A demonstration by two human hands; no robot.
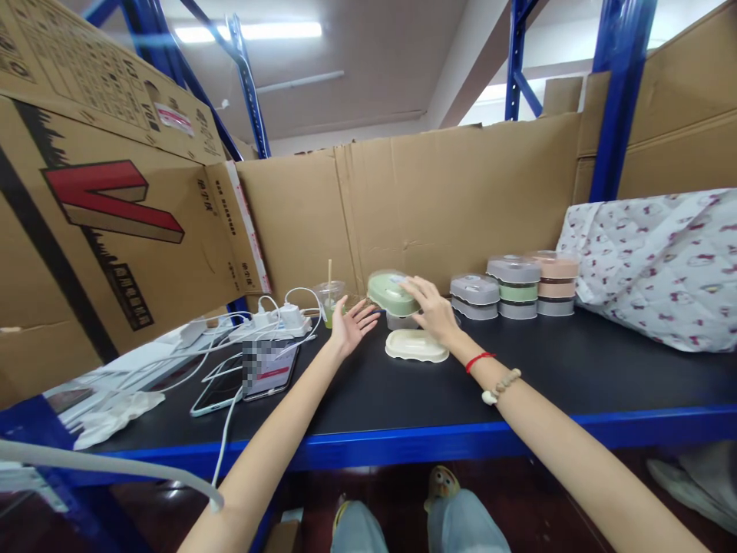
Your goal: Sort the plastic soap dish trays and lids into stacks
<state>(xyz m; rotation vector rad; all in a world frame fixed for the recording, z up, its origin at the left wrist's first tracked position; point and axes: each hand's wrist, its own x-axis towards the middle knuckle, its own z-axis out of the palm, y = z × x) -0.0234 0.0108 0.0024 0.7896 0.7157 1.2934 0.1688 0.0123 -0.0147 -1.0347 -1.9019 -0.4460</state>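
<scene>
My right hand (433, 309) has its fingers on the right end of a green oval container (391, 294) with a clear lid, which is tilted and raised above the black tabletop. To its left, my left hand (353, 326) is palm up with its fingers spread and holds nothing. A cream oval piece (415, 346) lies on the table below the green container. Behind it, a greyish container (400, 322) is partly hidden by the green one. Stacks of grey (475, 290), green (518, 293) and pink (557, 266) lidded containers stand to the right.
A cup with a straw (330, 301) stands behind my left hand. Phones (270, 372), a power strip (282, 322) and loose white cables lie at the left. Cardboard (426, 203) walls the back. A patterned bag (662, 269) is at the right, near a blue post.
</scene>
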